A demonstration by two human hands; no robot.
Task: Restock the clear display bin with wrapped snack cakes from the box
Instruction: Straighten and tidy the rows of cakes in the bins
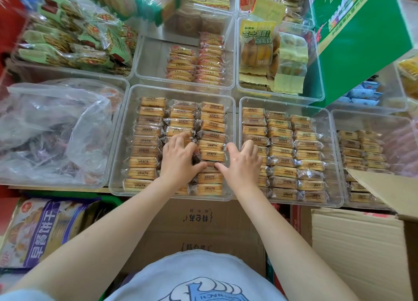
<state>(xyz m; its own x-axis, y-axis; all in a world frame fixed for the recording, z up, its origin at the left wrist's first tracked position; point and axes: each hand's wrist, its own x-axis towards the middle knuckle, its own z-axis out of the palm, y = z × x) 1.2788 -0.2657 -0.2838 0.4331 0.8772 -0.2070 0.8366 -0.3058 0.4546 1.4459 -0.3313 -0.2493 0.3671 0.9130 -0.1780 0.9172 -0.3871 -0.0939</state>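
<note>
The clear display bin (pixel 119 142) in the middle holds three columns of wrapped snack cakes (pixel 146 131) standing on edge. My left hand (pixel 178 159) rests with spread fingers on the middle column. My right hand (pixel 243 164) lies over the bin's right wall, its fingers reaching onto the neighbouring bin's cakes. Both thumbs touch one cake (pixel 210 167) low in the right column, one from each side. Neither hand has a cake lifted. A brown cardboard box (pixel 203 223) with printed flaps sits below the bin, between my forearms.
A second clear bin (pixel 332 156) of the same cakes stands to the right, and a third (pixel 371 124) beyond it. Crumpled plastic bags (pixel 52 128) fill the left bin. Other snack bins line the back. A green carton (pixel 362 40) stands at the upper right, and an open cardboard box (pixel 362 244) at the lower right.
</note>
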